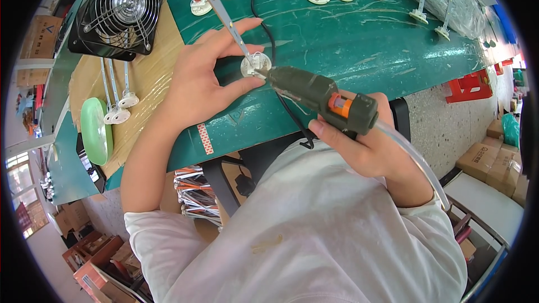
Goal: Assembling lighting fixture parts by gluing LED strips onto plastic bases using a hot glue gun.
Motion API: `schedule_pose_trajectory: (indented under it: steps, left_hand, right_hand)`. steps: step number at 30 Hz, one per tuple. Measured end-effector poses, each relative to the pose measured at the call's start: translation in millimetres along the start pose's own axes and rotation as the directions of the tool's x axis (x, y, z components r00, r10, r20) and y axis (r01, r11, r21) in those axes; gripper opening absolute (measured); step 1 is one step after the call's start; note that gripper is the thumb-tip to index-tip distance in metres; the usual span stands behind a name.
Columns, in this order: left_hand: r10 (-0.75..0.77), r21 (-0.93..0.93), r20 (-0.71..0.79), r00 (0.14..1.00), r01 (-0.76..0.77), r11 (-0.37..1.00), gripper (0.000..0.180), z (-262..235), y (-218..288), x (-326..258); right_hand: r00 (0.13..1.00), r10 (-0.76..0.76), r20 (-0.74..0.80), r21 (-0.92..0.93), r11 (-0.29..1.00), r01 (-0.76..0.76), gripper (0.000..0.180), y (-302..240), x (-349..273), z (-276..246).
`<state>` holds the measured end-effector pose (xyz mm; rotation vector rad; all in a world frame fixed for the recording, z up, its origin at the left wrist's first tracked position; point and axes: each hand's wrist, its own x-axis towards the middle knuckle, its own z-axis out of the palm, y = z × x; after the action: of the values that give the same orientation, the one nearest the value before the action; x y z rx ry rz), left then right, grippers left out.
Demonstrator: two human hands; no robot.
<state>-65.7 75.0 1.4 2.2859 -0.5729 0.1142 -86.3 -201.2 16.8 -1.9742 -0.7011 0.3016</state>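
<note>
I'm counting two hands (197,78), one glue gun (307,88), one black fan (124,8), one green dish (96,132) and three disc-footed strips (128,100) beside it.

Our dark green glue gun (307,91) at a round white base (254,66)
We see its nozzle tip (265,73) at the base, where a slim metallic strip (222,14) stands slanted.

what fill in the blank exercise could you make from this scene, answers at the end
The glue gun is in the right hand, not the ____ one.
The left hand holds a round base coloured ____.
The oval dish is light ____.
The wire-guarded fan is mainly ____.

left; white; green; black
</note>
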Motion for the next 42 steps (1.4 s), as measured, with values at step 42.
schedule_pose_trajectory:
  steps: [42]
  left_hand:
    - [0.069, 0.172, -0.025, 0.997, -0.063, 0.983, 0.031, -11, -1, -4]
  right_hand:
    - [0.999, -0.008, -0.043, -0.137, 0.991, 0.002, 0.024, -11, -7, 10]
